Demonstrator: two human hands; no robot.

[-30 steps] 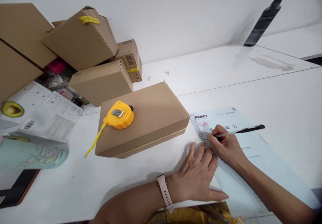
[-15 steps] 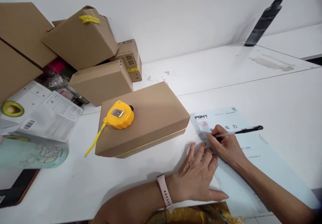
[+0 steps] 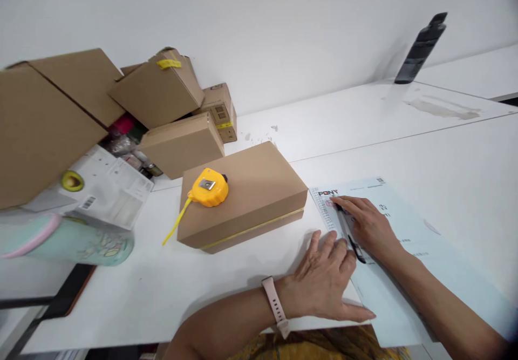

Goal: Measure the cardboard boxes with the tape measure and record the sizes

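Observation:
My left hand [image 3: 326, 282] lies palm down with its fingers spread, at the spiral-bound edge of a pale blue report booklet [image 3: 408, 214]. It carries a pale pink wristband [image 3: 275, 306]. Over the booklet's upper left part, my right hand [image 3: 372, 228] has its fingers pinched near the front end of a clear pen with a black cap [image 3: 356, 248]. The pen slants down toward me, close to the page. Left of my hands, a closed cardboard box [image 3: 246, 187] bears a yellow tape measure [image 3: 209, 188] with a short length of its yellow strap hanging over the side.
Several brown cartons [image 3: 162, 93] are stacked at the back left against the wall. A white printed box [image 3: 109, 187] and a mint green tumbler [image 3: 101, 244] stand at the left. A dark bottle [image 3: 421, 49] stands at the back right of the white table [image 3: 384, 133].
The pen has swung from pointing right to slanting down toward me, and my right hand has changed from a writing grip. My left hand stays flat. The view has shifted left.

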